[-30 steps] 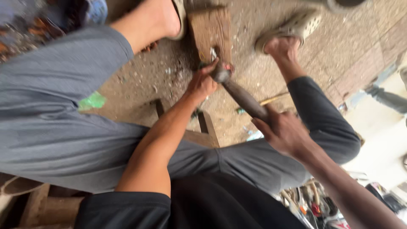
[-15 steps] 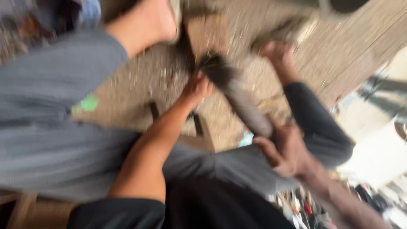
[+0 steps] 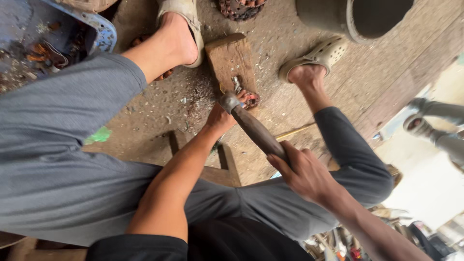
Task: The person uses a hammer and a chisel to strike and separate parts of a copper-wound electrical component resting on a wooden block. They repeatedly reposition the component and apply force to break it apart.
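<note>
The right hand (image 3: pixel 302 171) is closed around the lower end of the hammer (image 3: pixel 251 126) handle. The head sits at the far end, just above the small metal part (image 3: pixel 238 86) on the wood block (image 3: pixel 231 60). The left hand (image 3: pixel 222 116) pinches a reddish piece (image 3: pixel 250 100) at the block's near edge, fingers close under the head. In judgement, blows should land square, clear of those fingers. Both sandalled feet (image 3: pixel 309 65) flank the block; a pot (image 3: pixel 357 19) stands beyond the right one.
</note>
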